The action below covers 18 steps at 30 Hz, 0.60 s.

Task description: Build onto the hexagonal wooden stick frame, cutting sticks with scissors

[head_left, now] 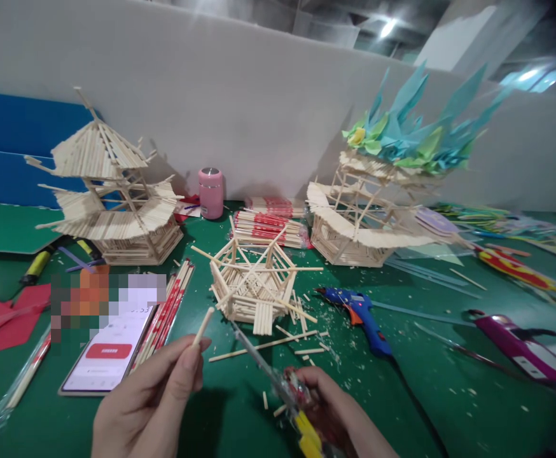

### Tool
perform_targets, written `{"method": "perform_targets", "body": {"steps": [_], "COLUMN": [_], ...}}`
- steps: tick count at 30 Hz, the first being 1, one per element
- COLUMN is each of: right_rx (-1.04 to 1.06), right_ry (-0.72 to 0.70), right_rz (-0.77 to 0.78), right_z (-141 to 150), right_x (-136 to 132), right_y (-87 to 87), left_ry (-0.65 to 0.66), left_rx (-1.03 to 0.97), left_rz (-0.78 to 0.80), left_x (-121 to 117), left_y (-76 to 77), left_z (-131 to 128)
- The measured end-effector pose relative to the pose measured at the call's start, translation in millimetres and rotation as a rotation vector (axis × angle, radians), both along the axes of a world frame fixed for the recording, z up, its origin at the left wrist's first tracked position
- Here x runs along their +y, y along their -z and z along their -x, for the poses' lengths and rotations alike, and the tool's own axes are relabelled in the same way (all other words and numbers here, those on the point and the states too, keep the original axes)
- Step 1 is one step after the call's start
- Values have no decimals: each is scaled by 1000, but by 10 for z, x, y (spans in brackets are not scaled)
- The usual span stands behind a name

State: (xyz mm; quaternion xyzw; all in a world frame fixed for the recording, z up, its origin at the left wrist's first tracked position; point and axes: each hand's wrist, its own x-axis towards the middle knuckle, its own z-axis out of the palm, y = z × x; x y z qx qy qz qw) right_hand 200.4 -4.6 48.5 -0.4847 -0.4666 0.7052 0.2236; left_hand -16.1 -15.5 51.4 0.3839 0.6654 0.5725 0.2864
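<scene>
My left hand [151,397] pinches a short wooden stick [203,326] between thumb and fingers, held upright above the green table [402,381]. My right hand [335,413] grips a pair of scissors [268,369] with yellow handles, blades pointing up and left toward the stick. Just beyond both hands sits a small hexagonal stick structure [252,283] with loose cut sticks around it.
A phone [111,353] lies at the left beside wrapped chopstick packs [168,312]. A blue glue gun [361,315] lies right of centre. Two stick pagoda models [111,203] [364,216], a pink cup [210,193] and paper craft pieces stand toward the grey wall.
</scene>
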Motion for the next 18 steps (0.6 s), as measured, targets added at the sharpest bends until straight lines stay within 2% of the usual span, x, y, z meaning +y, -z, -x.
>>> {"method": "perform_targets", "body": {"steps": [4,8,11,14,18], "right_rx": [-286,-365,-414,-451,-461], "right_ry": [-6,-59,-108,-100,-92], "right_rz": [-64,-160,-275,-362,-398], "right_z": [59,83,89,85,83], "right_x": [23,0,-22,-8,38], "right_y": [280,471,457,339,211], "left_ry": [162,285,333,376,421], "left_rx": [62,91,134,191,260], "left_rz": [-56,-105,-146,-194,-217], "left_x": [67,108,122,134,163], "left_y": [-23,-27,-16,-6,-10], "left_z": [24,7,-16,-15,-5]}}
